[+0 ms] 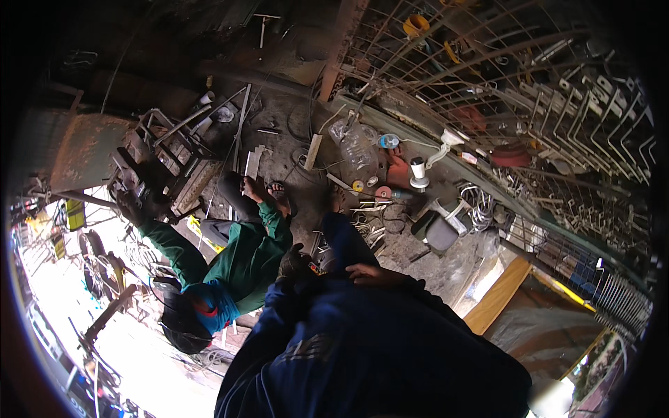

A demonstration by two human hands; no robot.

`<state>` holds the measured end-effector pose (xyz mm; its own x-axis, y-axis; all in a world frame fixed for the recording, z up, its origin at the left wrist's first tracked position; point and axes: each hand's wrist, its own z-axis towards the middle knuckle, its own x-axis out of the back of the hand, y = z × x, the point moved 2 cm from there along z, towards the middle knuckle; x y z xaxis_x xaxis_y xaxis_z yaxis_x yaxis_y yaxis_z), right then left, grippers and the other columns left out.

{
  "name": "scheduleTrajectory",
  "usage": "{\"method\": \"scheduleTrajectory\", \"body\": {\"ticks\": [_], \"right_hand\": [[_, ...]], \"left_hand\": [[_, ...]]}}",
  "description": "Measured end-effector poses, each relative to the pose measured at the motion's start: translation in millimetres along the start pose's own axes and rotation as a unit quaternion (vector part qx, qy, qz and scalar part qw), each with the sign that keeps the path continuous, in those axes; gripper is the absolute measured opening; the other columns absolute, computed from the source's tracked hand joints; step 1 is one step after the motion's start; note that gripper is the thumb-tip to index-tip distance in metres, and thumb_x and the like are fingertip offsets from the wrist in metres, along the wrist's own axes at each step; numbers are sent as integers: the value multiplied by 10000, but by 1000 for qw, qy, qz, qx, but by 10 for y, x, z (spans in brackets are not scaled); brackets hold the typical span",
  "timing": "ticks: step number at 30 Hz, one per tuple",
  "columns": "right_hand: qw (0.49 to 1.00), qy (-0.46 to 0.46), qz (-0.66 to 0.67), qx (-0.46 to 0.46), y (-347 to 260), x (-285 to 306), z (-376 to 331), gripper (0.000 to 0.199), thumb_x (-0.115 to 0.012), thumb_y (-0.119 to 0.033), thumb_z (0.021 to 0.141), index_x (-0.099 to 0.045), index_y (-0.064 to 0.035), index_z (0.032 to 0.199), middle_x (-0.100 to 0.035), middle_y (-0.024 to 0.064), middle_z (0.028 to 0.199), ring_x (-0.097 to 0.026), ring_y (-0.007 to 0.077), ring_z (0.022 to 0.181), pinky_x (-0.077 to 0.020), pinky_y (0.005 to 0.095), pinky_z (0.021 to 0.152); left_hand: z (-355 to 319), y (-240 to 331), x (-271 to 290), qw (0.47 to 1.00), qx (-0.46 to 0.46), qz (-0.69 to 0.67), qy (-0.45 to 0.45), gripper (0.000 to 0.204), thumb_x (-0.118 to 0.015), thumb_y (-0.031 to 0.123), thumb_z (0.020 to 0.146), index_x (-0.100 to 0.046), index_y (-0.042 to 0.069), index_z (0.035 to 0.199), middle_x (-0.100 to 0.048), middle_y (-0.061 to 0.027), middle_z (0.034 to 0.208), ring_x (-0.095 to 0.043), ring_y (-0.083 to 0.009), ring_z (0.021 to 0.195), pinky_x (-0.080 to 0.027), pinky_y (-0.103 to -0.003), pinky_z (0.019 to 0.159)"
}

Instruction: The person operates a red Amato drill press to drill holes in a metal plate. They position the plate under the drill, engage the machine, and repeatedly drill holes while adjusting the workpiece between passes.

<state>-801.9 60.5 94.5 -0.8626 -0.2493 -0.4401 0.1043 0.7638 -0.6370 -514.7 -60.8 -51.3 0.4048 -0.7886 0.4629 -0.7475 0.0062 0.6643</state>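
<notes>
My left hand (296,264) looks dark, perhaps gloved, and is closed in front of my body. Beside its fingers is a small dark object with red and yellow marks (315,268), too small to name. Resting on my dark blue trouser leg (346,240), my right hand (366,274) has its fingers stretched out and holds nothing. To my left a person in a green garment (240,268) bends low. One of that person's hands (254,189) grips a flat metal piece (253,164); the other (129,207) is at a dark metal frame (164,143).
A tool with a pink disc (383,192), a blue-topped round item (388,141) and a clear plastic bag (357,144) lie on the floor. Beyond stand a white lamp-like object (418,174), a grey seat (441,235) and coiled cable (479,209). A wire-mesh rack (418,66) runs along the right.
</notes>
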Motion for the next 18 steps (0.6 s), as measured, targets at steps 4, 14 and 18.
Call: {"method": "scheduleTrajectory", "body": {"ticks": [4,14,18], "right_hand": [[999,39,29,-4,-417,348,-342,636,-625,-299,1050,-362,-41,1568,-546,147,1394,-503,211,1340,-416,358,1127],[987,96,-21,129,-1558,721,-23,561,-639,-158,1035,-408,-15,1526,-582,119,1324,-567,189,1254,-471,330,1061],[934,262,-76,231,-2226,985,-61,526,-664,-126,999,-470,-28,1479,-618,90,1299,-604,188,1210,-490,319,1026]], "left_hand": [[343,-94,29,998,7,16,55,409,-723,279,881,-664,17,1190,-705,-202,1142,-680,-395,1050,-541,-465,888],[1568,-70,450,970,36,55,234,299,-613,252,927,-715,73,1144,-726,-154,1092,-699,-363,974,-565,-453,828],[2728,-318,702,926,-14,226,301,295,-568,238,943,-731,94,1142,-734,-139,1088,-706,-350,950,-573,-451,812]]}}
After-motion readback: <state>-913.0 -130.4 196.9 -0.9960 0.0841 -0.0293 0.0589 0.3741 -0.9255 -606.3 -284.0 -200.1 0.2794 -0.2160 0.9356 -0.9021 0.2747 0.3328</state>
